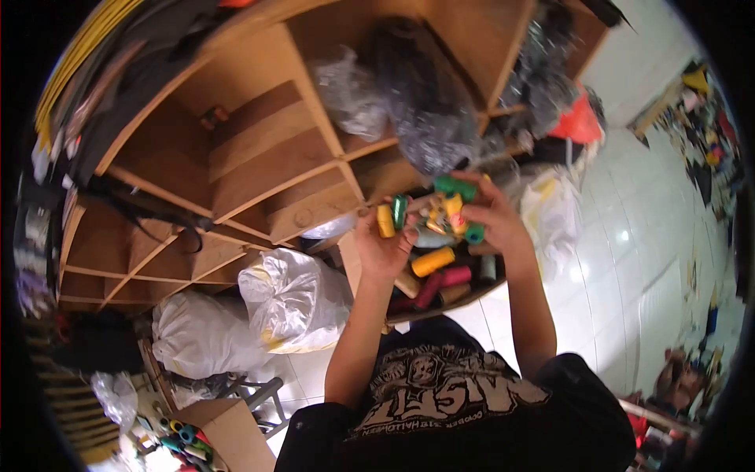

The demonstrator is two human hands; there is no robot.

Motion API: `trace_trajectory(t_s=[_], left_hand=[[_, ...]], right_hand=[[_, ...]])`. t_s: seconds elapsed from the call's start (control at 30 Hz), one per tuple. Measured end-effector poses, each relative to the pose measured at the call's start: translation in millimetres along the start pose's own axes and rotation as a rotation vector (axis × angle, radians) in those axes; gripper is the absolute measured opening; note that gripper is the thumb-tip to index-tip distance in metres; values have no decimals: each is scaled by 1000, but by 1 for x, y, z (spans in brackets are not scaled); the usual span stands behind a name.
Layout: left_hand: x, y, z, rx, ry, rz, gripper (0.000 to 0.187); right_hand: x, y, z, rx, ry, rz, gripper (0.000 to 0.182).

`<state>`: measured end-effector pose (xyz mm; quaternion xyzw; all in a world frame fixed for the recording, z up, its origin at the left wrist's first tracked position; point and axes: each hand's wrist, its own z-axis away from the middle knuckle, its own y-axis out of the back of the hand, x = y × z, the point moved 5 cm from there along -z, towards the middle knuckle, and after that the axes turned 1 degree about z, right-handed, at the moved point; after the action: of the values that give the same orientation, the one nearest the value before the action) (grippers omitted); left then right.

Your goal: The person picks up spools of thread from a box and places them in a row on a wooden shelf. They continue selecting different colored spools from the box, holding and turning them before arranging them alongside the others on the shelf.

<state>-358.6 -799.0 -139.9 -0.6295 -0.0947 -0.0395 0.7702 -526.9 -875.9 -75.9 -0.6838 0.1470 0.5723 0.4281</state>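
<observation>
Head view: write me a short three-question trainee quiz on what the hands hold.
1. True or false: both hands hold thread spools.
2. Which colour is the spool on top of the right hand? A) green B) white C) black
3. What lies just below the hands, on the wooden shelf?

Key:
1. True; the left hand grips a yellow spool and a dark green one.
2. A, the green spool.
3. More spools, among them an orange spool and a pink one.
</observation>
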Motion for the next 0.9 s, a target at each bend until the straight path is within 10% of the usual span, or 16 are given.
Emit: trace_trajectory(t_s=[0.23,0.5,0.63,0.9], left_hand=[[105,-9,25,112,-375,-299,29],[303,-20,-2,368,-1140,-1826,37],[329,-10,-41,149,-1080,-1966,39],[324,12,-44,333,-846,-2277,58]], right_hand=[[20,-129,-73,-192,126,427,57],[42,-222,-219,-170,298,1174,57],[71,-236,-276,-235,346,1442,59],[90,-223,-293,-113,320,1479,77]])
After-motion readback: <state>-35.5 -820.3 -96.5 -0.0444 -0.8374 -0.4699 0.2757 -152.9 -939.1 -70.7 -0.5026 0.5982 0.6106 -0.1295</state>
